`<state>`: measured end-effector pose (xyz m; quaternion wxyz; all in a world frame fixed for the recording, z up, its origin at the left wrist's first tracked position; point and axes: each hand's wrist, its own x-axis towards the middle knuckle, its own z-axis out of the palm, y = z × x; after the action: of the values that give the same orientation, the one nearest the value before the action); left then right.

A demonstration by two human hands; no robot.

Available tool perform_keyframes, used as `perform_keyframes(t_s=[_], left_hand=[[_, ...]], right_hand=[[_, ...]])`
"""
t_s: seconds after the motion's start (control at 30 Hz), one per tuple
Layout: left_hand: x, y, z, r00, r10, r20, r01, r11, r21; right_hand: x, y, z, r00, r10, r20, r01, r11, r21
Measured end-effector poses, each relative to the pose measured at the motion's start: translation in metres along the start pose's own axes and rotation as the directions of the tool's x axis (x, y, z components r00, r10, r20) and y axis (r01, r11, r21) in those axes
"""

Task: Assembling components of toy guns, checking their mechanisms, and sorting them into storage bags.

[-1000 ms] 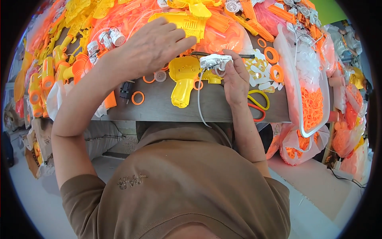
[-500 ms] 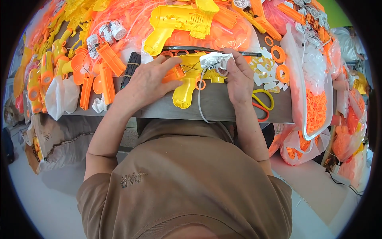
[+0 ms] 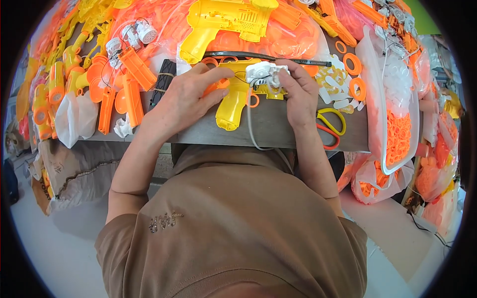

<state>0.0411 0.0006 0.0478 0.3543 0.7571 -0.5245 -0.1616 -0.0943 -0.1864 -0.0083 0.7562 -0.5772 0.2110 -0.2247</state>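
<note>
A yellow toy-gun half shell [image 3: 231,107] lies on the grey table [image 3: 283,131] in front of me. My left hand [image 3: 186,97] rests on the shell's left side, with thumb and fingers pinching a small orange part [image 3: 212,89] against it. My right hand [image 3: 300,92] holds a white motor module [image 3: 262,74] with thin wires over the top of the shell. A grey cable [image 3: 251,134] runs from there down over the table's front edge.
A larger yellow gun body [image 3: 223,20] and a black rod [image 3: 268,56] lie just behind. Orange handles [image 3: 131,94] and white motors [image 3: 135,34] lie to the left. On the right are yellow-and-orange scissors [image 3: 332,124], loose orange rings [image 3: 354,62] and a clear tub of orange pieces [image 3: 397,134].
My left hand has come back from the far pile of parts to the yellow shell, bringing an orange piece. My right hand has stayed at the white module.
</note>
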Motion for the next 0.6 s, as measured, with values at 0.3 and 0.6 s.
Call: perform_keyframes(t_s=[0.3,0.6], left_hand=[[0.002,0.003,0.003,0.987,-0.164,0.008,0.160,0.972,0.175],[0.009,0.004,0.010,0.990,-0.142,0.014,0.141,0.988,0.057]], right_hand=[[-0.010,0.001,0.007,0.993,-0.110,-0.038,0.109,0.994,-0.016],[-0.019,0.004,0.017,0.982,-0.170,-0.078,0.168,0.985,-0.029]])
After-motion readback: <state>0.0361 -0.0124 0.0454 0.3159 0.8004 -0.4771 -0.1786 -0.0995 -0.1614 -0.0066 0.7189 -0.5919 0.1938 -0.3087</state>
